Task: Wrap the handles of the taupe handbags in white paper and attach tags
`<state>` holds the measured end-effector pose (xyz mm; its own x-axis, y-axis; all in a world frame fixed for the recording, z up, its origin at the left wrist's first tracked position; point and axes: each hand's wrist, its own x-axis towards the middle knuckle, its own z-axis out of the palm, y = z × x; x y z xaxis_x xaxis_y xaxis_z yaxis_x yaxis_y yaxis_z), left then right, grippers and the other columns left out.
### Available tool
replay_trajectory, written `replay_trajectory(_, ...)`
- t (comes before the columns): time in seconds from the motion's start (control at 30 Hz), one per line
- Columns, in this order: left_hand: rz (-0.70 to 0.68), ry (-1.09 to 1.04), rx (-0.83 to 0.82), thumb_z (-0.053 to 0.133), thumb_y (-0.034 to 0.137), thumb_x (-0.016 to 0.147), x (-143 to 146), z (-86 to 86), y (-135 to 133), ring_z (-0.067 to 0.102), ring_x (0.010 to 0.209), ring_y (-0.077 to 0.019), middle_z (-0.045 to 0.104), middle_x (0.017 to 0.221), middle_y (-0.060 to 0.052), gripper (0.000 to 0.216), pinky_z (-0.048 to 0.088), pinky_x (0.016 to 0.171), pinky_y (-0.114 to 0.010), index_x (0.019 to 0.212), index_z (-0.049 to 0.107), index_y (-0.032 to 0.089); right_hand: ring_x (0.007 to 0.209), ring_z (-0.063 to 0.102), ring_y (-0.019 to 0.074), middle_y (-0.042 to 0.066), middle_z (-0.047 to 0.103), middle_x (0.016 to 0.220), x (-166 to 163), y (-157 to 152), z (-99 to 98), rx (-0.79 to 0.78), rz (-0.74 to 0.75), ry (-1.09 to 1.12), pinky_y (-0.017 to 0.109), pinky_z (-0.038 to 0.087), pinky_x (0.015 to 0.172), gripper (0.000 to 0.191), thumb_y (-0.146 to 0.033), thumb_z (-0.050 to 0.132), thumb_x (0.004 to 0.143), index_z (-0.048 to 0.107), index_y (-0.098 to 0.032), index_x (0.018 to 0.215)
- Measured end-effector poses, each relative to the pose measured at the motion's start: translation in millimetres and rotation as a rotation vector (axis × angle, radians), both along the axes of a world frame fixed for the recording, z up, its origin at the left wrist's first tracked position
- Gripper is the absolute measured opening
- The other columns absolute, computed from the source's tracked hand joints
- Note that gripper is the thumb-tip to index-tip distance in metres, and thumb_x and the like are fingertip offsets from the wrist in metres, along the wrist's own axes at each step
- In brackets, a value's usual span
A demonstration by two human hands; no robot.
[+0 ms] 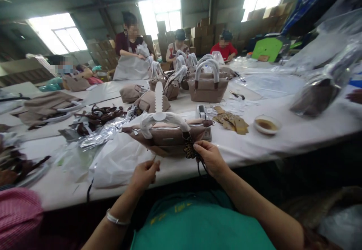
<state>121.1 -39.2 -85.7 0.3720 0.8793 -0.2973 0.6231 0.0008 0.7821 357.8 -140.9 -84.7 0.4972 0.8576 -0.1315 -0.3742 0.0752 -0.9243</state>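
A taupe handbag [169, 137] stands upright at the table's near edge, its handles [177, 118] wrapped in white. A white notched strip [158, 95] rises from the handle. Against the bag's right front hangs a leopard-print charm [189, 150] with dark cords below; my right hand [210, 158] pinches its edge between thumb and fingers. My left hand [144, 174] is closed in front of the bag's lower left, fingertips pressed together. A thin line runs from those fingertips towards a tan tag [160, 151] on the bag; what they grip is too small to make out.
Several finished-looking handbags [208, 88] stand farther back. Tan tags [232, 121] and a small bowl of brown liquid [266, 125] lie to the right. Dark straps [97, 118] and white wrapping [113, 163] lie left. Several co-workers [131, 46] are around the table.
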Motion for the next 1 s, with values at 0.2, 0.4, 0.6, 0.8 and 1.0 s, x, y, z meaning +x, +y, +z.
replay_trajectory(0.2,-0.335,-0.234,0.136,0.061,0.052,0.084,56,32.7,-28,0.068,0.082,-0.0218,0.074,0.095,-0.009,0.043,0.052,0.071,-0.029,0.105,0.07,0.016,0.056,0.05,0.0115,-0.001,0.062,0.065,-6,-5,5.9,0.01,-0.025,-0.009,0.025,0.039,0.051,0.035,-0.047,0.08,0.067,0.068,-0.016,0.078)
replay_trajectory(0.4,-0.298,-0.487,0.022,0.065,0.054,0.083,99,25.8,-34,0.068,0.081,-0.0229,0.072,0.091,-0.01,0.046,0.056,0.066,-0.031,0.105,0.066,0.013,0.061,0.052,0.0124,-0.001,0.063,0.066,-12,-12,12.3,-0.016,-0.078,-0.13,0.026,0.042,0.058,0.026,-0.04,0.076,0.07,0.072,-0.016,0.078)
replay_trajectory(0.6,-0.252,-0.521,-0.059,0.069,0.053,0.081,106,15.6,-42,0.069,0.075,-0.0214,0.07,0.086,-0.007,0.044,0.058,0.059,-0.03,0.101,0.06,0.015,0.059,0.052,0.0126,-0.001,0.063,0.063,-13,-16,13.4,-0.049,-0.069,-0.197,0.026,0.043,0.058,0.024,-0.039,0.072,0.074,0.075,-0.016,0.077)
replay_trajectory(0.8,-0.298,-0.46,0.002,0.066,0.045,0.084,100,18.1,-33,0.067,0.065,-0.0184,0.066,0.078,-0.004,0.034,0.057,0.057,-0.029,0.099,0.056,0.015,0.05,0.047,0.0104,-0.002,0.056,0.056,-11,-17,14.6,-0.032,0.019,-0.254,0.024,0.037,0.047,0.025,-0.04,0.067,0.078,0.072,-0.016,0.075)
replay_trajectory(1.0,-0.305,-0.537,-0.113,0.064,0.043,0.082,103,25.4,-27,0.07,0.07,-0.0212,0.068,0.088,-0.007,0.037,0.061,0.059,-0.035,0.103,0.05,0.015,0.056,0.056,0.0113,0.002,0.07,0.078,-7,-28,18.7,-0.029,0.023,-0.37,0.026,0.047,0.055,0.03,-0.032,0.065,0.078,0.073,-0.016,0.102)
